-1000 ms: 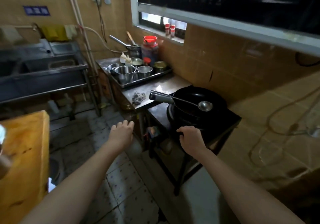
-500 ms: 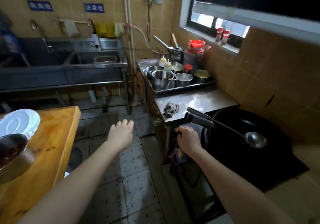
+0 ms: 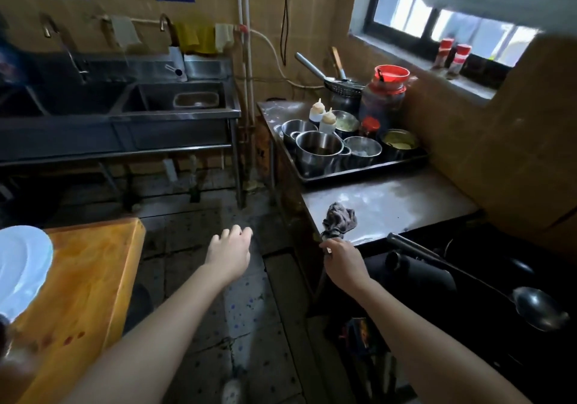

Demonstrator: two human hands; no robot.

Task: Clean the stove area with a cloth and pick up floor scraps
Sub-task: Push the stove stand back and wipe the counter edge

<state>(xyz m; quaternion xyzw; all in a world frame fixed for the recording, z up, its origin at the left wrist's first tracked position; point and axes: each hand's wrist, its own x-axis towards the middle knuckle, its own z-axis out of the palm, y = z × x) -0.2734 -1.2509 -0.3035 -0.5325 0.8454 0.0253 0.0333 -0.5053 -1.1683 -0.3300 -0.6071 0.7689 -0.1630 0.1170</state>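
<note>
A crumpled grey cloth (image 3: 339,218) lies at the front edge of the steel counter (image 3: 406,203), its lower end drooping over the edge. My right hand (image 3: 343,260) is at that edge with its fingers curled on the cloth's lower end. My left hand (image 3: 231,252) hovers over the tiled floor (image 3: 256,325), fingers loosely apart and holding nothing. The black stove with a dark wok (image 3: 499,278) sits at the right, a metal ladle (image 3: 540,308) resting across it. Floor scraps cannot be made out.
A tray (image 3: 368,171) of steel pots, squeeze bottles and a red-lidded jar fills the back of the counter. A double steel sink (image 3: 175,113) stands at the left wall. A wooden table (image 3: 84,278) with a white plate (image 3: 22,266) is at my left.
The view has swung left from the stove toward the counter and sink. My right hand left the stove's front and moved up to the cloth's end. The left hand stayed out over the floor.
</note>
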